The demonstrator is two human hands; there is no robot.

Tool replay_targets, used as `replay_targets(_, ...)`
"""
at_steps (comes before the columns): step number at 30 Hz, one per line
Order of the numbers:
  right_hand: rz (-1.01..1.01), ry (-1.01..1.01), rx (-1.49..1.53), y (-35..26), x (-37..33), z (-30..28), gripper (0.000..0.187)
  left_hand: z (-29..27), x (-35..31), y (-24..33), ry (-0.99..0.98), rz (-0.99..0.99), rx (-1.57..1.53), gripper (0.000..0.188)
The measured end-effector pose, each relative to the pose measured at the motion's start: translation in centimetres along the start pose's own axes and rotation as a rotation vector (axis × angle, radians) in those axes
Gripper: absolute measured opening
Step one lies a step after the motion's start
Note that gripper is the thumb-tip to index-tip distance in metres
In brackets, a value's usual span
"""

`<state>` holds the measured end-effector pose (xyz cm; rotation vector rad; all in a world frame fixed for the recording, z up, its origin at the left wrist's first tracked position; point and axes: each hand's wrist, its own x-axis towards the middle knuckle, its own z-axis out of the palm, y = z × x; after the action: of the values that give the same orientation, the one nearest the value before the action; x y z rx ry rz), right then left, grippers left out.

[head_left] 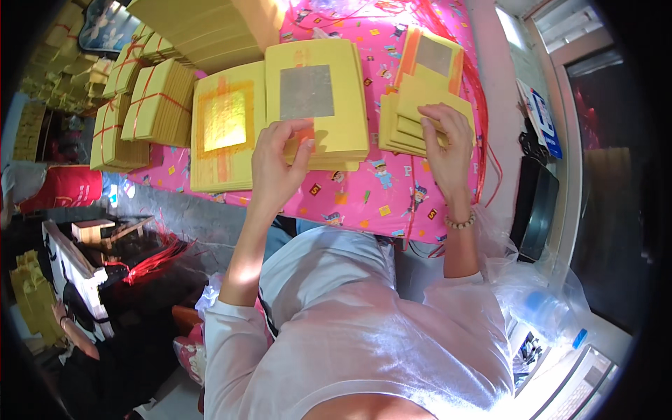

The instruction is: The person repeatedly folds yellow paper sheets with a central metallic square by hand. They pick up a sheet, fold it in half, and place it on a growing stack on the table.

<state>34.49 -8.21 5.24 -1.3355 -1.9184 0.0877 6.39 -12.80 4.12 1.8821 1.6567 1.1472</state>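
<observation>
Room: grey floor [175, 210] to the left, a pale-framed dark glass pane [609, 140] to the right; a co-worker in black [126, 364] at lower left. Surface: table under a bright pink cover printed with cartoon figures [336, 199], red plastic strands [473, 73] along its right side. On it, left to right: yellow paper bundles tied with red string [164, 98]; a yellow stack with a gold square [227, 129]; a thicker yellow stack with a silver square [315, 98]; a low, uneven pile of yellow paper [420, 94].

Left hand [276, 161] at the silver-square stack's near side, thumb and forefinger apart, orange-red showing between; any pinch cannot be told. Right hand [448, 143] over the low pile, fingers bent; grip cannot be told. Beaded bracelet [460, 222] on that wrist.
</observation>
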Motion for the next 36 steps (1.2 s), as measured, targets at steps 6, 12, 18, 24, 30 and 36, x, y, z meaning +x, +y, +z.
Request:
replay_targets(6, -0.210, -0.299, 0.192, -3.6, -0.2, 2.9, 0.027, -1.5, -0.5, 0.1, -0.098, 0.060, 0.218, 0.043)
replay_targets(12, -0.276, -0.337, 0.122, -4.8, -0.4, 5.3, 0.034, -1.6, -0.9, -0.6, -0.093, 0.086, 0.274, 0.045)
replay_targets(18, -0.282, -0.351, 0.141, -4.5, 0.1, 5.7, 0.030, -1.8, -0.5, -1.3, -0.104, 0.087, 0.214, 0.038)
replay_targets(24, -0.201, -0.375, 0.221, -4.8, 0.6, 5.4, 0.021, -2.0, -0.3, -1.5, -0.108, 0.059, 0.140, 0.027)
replay_targets(30, -0.097, -0.391, 0.283, -4.9, 0.7, 5.3, 0.018, -2.5, -0.1, -1.7, -0.128, 0.029, 0.095, 0.022)
replay_targets(36, -0.032, -0.407, 0.318, -5.3, 1.1, 5.3, 0.016, -2.7, 0.0, -1.9, -0.138, 0.038, 0.069, 0.019)
